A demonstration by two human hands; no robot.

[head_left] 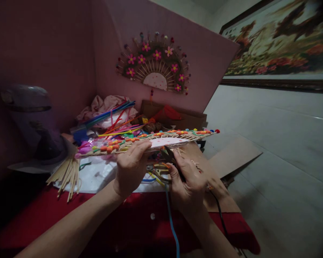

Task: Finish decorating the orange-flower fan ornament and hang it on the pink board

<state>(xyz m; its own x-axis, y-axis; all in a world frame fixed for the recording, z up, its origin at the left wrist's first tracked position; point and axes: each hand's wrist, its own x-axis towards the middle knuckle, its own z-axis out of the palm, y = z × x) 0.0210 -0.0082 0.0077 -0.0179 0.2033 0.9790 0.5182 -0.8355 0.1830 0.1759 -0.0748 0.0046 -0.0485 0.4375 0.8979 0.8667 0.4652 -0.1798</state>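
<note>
My left hand (131, 168) grips the near edge of a fan-shaped decoration (168, 142), its thumb and fingers pinching the white half-round centre. The decoration is tilted nearly flat, with orange flowers, thin sticks and small coloured pom-poms along its rim. Dark-bladed scissors (168, 154) are in my right hand (190, 179), their tips just under the decoration's near edge. My right fingers are wrapped around the handles, which are mostly hidden. Behind the right hand, a metal cutting tool with gold-coloured handles (158, 172) lies on the table.
A similar fan with pink flowers (156, 66) hangs on the pink panel. Wooden sticks (67, 175) lie at the left, near a wrapped purple container (37, 122). Coloured pipe cleaners (110, 114) are heaped behind. Cardboard (220, 193) lies right; a blue strip (171, 218) hangs over the red cloth (140, 215).
</note>
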